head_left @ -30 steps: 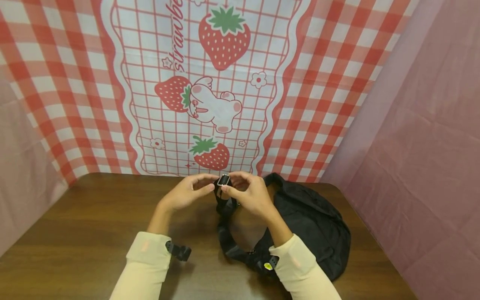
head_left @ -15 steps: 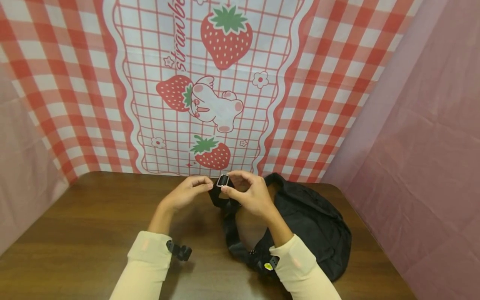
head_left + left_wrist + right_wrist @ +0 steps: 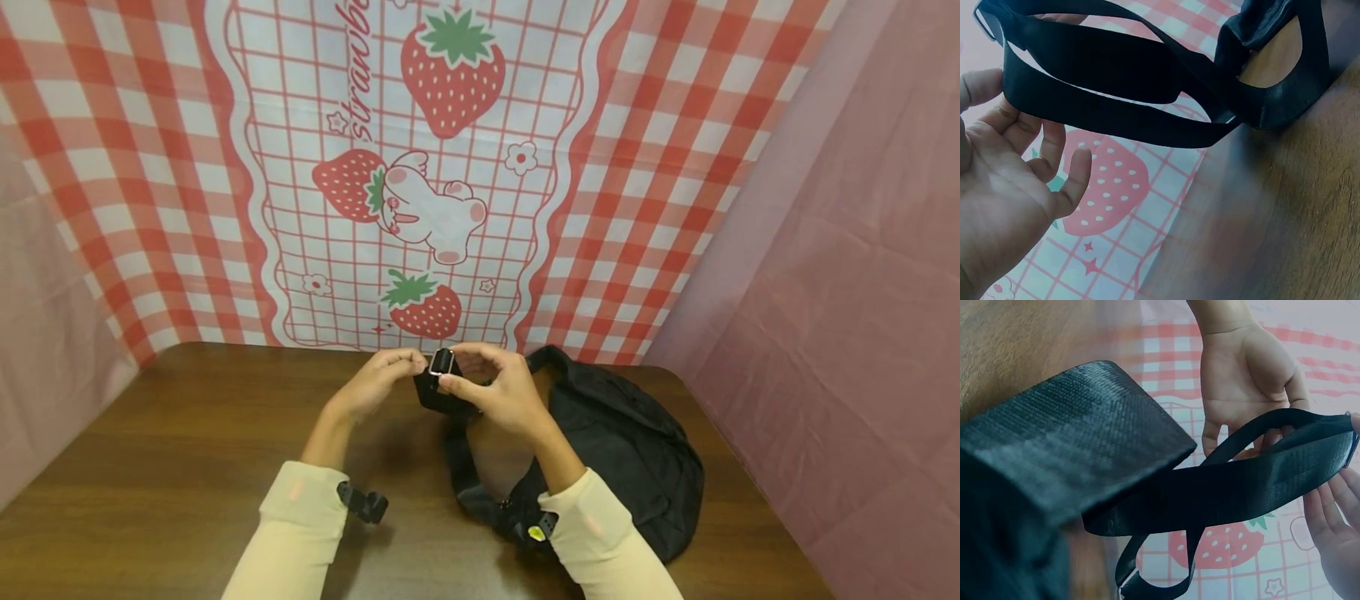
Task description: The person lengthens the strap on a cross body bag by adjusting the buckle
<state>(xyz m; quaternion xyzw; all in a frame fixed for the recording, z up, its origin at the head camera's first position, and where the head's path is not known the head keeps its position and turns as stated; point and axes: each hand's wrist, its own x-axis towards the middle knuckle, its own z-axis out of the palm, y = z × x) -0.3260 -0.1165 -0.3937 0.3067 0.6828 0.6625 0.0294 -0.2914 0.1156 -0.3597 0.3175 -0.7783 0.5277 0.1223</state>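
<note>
In the head view, my left hand (image 3: 366, 387) pinches a loop of black webbing strap (image 3: 442, 402) between thumb and fingertips. My right hand (image 3: 504, 392) holds the metal slider buckle (image 3: 441, 362) at the top of that strap, its thumb on the lower edge. The left wrist view has the strap (image 3: 1104, 69) running in doubled loops away from my fingers, the little finger held free. From the right wrist, the strap (image 3: 1254, 487) stretches between both hands. The strap belongs to a black bag (image 3: 630, 458) lying right of my hands.
A brown wooden table (image 3: 187, 467) lies beneath the hands. Behind it hangs a red-checked strawberry cloth (image 3: 450, 208), and a pink cloth (image 3: 847, 292) hangs at the right. Small black devices (image 3: 363, 502) are strapped to both wrists.
My left fingers have moved off the buckle's side to pinch the strap loop, drawing it a little left. The buckle has tilted and shifted slightly left; the lower strap has swung right.
</note>
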